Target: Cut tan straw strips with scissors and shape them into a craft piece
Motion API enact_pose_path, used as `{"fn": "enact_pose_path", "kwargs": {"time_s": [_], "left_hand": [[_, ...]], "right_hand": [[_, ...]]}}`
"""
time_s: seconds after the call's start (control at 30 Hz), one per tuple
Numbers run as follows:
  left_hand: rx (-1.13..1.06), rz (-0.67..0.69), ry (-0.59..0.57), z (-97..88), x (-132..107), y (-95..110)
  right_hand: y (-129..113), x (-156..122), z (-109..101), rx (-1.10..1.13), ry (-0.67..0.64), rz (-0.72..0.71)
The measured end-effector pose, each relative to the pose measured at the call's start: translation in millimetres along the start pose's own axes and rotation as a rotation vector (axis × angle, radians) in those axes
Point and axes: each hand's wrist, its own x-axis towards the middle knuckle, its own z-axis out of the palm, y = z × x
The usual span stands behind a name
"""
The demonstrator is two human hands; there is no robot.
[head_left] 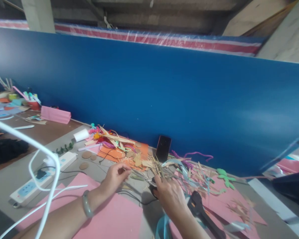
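Across the grey table (96,169), holding both hands close together near the middle, with only a narrow gap between. Wrapping the right hand (168,191) round a dark-handled tool (153,188), grip well closed; showing just a scrap of black and a silvery glint at the front, hiding the rest under the fingers. Impossible to name for certain! Over to the left hand (117,176): pinching, thumb and forefinger drawn right up to each other, tips pointing toward the tool. Too small and blurred to tell of any strand caught between. Just past the right fingers, a tangle of straw (156,166): pale yellow, dry-looking, splinter-thin, poking up at all angles! Reaching right up beside the black phone (163,148), propped against the blue partition (151,93). Off to the left, an orange sheet (109,153), littered with snippets and pale strips. Flat beneath the left forearm, a pink sheet (117,215), broad and smooth. Round the left wrist, a grey-green bangle (87,204). Beside the right wrist, a chunky black device (204,212), lying on its side. Farther left, a white power strip (42,181), set at a slant.
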Motion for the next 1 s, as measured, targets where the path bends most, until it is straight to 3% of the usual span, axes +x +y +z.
{"fn": "enact_pose_path", "kwargs": {"time_s": [0.1,0.2,0.53,0.73,1.0], "left_hand": [[0.066,0.059,-0.023,-1.6,3.6,-0.3],[0.081,0.036,-0.041,-1.3,3.8,3.5],[0.100,0.029,0.086,1.9,0.2,22.6],[0.073,0.020,0.063,2.4,0.2,23.8],[-0.008,-0.068,0.021,8.1,-7.2,18.4]], "right_hand": [[0.1,0.3,-1.2,0.021,-0.040,0.012],[1.0,-0.2,1.1,0.050,-0.069,0.014],[9.6,1.5,8.0,0.054,-0.261,0.100],[14.7,5.8,12.4,0.096,-0.196,0.259],[17.0,9.1,26.7,0.254,-0.213,0.248]]}}
